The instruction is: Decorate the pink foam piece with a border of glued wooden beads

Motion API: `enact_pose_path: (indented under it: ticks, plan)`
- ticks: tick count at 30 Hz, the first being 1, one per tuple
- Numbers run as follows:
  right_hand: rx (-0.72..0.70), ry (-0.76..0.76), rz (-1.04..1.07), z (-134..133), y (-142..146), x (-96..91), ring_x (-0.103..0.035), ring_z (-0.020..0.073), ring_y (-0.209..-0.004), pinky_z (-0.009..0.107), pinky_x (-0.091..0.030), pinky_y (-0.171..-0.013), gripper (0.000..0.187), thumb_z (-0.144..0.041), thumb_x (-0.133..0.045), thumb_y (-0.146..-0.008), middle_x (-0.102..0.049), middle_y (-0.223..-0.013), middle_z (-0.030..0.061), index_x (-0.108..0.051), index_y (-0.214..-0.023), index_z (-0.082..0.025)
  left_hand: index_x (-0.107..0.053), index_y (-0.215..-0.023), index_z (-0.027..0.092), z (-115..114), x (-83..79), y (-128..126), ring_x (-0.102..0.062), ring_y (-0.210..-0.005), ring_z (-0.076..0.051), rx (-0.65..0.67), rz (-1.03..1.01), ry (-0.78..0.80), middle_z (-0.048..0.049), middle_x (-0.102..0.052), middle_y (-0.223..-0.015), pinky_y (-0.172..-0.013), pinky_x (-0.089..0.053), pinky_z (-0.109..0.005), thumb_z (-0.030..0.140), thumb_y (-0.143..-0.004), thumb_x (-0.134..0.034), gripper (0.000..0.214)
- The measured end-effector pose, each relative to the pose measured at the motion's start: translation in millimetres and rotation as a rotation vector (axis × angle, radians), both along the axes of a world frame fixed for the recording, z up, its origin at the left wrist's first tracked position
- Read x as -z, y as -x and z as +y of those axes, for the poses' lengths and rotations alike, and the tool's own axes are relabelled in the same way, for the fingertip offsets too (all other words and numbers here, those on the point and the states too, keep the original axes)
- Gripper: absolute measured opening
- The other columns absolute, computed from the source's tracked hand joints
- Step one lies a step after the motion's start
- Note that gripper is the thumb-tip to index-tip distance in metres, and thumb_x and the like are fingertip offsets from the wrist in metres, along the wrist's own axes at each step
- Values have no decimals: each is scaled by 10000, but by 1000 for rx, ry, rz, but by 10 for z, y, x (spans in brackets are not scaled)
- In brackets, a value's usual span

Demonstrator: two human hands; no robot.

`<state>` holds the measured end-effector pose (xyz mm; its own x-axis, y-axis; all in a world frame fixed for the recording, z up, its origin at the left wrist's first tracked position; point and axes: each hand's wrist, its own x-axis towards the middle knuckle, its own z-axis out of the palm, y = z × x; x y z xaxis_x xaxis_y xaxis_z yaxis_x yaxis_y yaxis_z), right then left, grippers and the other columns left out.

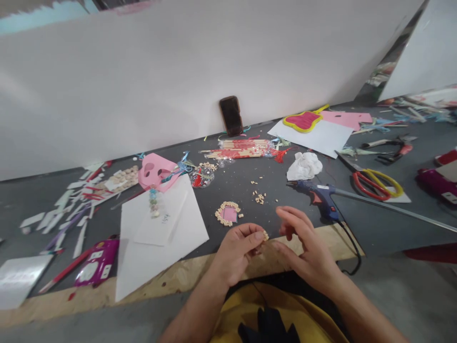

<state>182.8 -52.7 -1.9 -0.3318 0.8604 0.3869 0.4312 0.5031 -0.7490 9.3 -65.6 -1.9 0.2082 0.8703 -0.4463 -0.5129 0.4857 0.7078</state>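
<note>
Between thumb and fingertips, my left hand (241,250) pinches a small cluster of beige beads (265,236) just above the table's front edge. Close by on the right, my right hand (303,243) has its thumb and fingers apart, with nothing visible between them. Beyond my left hand lies a small pink piece (230,214) bordered by beige beads. Loose beige beads (259,197) are scattered on the dark tabletop ahead of my hands. A blue glue gun (323,197) rests on its side past my right hand, its black cord hanging over the edge.
White paper sheets (132,257) and a purple stapler-like object (96,262) lie left. Red-and-yellow scissors (374,183), pliers (391,145) and a crumpled white tissue (304,166) are right. A phone (231,116) leans on the white panel behind wrapped sticks (243,148).
</note>
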Motion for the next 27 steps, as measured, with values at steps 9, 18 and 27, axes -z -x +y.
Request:
enact_pose_path:
  ticks: [9,18,27]
  plan:
    - [-72,83,72,-4,149,3,-647,134,-758,225,-522,-673,181,-188,-529,-880,-691,-842,44,-670,-992,-208,-672,-727,123,-52,38,72,-469,-544,-56,10,-124,1,7,-586,-635,-566,-364,-206,283,-647,-812,227]
    - [87,173,-100,40,84,-37,-544,120,-552,224,-440,-542,233,-299,-430,-909,-601,-629,-4,-581,-764,-196,-664,-742,124,-104,34,121,-449,-553,-66,15,-180,-31,-10,-595,-647,-561,-320,-217,284,-655,-805,231]
    - [515,166,-224,283,-573,-59,-494,133,-461,238,-388,-457,267,-442,-464,-827,-538,-511,-23,-572,-736,-215,-645,-747,136,-142,58,317,-440,-572,-69,-45,-129,-29,-7,-580,-667,-565,-308,-220,281,-677,-796,221]
